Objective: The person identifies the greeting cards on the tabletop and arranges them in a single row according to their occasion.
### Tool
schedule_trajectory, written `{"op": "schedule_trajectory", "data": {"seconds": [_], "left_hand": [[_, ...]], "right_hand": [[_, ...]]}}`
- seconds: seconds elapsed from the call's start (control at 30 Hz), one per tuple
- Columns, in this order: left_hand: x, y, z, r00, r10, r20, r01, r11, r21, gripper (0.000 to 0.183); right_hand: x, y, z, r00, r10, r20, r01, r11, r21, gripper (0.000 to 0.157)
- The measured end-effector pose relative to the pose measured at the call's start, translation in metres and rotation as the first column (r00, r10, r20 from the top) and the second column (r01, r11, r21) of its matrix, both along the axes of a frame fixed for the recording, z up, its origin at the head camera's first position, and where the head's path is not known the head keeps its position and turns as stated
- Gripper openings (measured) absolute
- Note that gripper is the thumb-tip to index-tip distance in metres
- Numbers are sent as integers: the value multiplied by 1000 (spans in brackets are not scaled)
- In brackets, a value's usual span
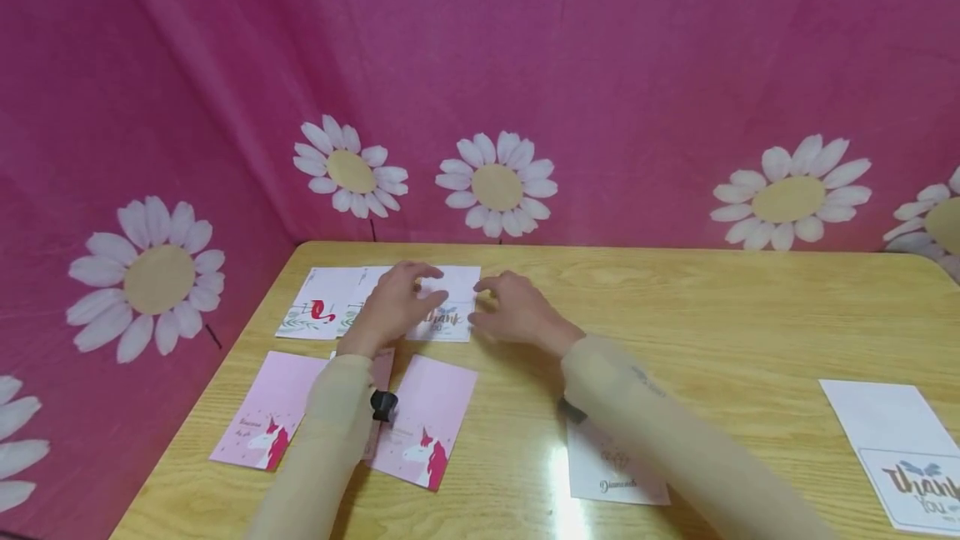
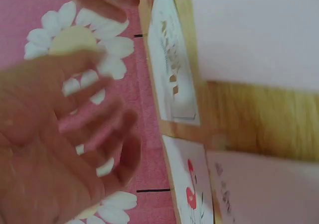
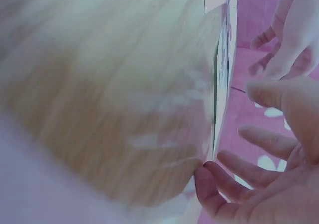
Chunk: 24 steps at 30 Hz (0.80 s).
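A white "Thank You" card [image 1: 457,282] lies on the table near its back edge, between my two hands. My left hand [image 1: 393,302] is over the card's left side, fingers loosely bent with a gap between thumb and forefinger. At the right edge of the same card is my right hand [image 1: 517,307], its fingertips close to the border. In the right wrist view its fingers [image 3: 254,174] are spread, with one fingertip down at the table. A white flamingo card [image 1: 315,286] lies to the left, and another flamingo card [image 1: 363,294] is partly hidden behind my left hand.
Pink unicorn cards [image 1: 262,407] lie nearer the front, one more unicorn card [image 1: 427,415] beside my left sleeve. Under my right forearm is a partly covered "Diamonds" card [image 1: 615,473]. Another "Thank You" card [image 1: 892,423] lies far right. A pink flowered curtain [image 1: 615,107] hangs behind the table.
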State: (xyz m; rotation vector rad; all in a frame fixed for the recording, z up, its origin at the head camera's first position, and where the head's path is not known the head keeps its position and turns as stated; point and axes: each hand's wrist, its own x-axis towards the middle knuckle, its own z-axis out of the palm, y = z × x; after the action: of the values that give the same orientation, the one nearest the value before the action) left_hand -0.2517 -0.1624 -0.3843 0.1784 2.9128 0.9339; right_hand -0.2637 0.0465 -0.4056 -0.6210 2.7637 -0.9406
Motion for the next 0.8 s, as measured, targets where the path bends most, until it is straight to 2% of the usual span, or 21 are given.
{"op": "schedule_trajectory", "data": {"seconds": [0.13,0.37,0.6,0.8], "left_hand": [[4,0,2,995,-95,-43,98,992,79,43],[9,6,-1,989,-127,-82,138,978,157,38],[15,18,-2,973,-199,-116,220,951,216,36],[20,32,-2,964,-236,-127,260,937,234,37]], "right_hand": [[8,18,4,1000,-7,2,7,1000,9,49],[22,46,8,999,16,-33,-16,1000,-3,51],[32,75,10,992,-12,-123,12,1000,5,52],[42,100,12,990,-50,-129,49,999,-7,53]]}}
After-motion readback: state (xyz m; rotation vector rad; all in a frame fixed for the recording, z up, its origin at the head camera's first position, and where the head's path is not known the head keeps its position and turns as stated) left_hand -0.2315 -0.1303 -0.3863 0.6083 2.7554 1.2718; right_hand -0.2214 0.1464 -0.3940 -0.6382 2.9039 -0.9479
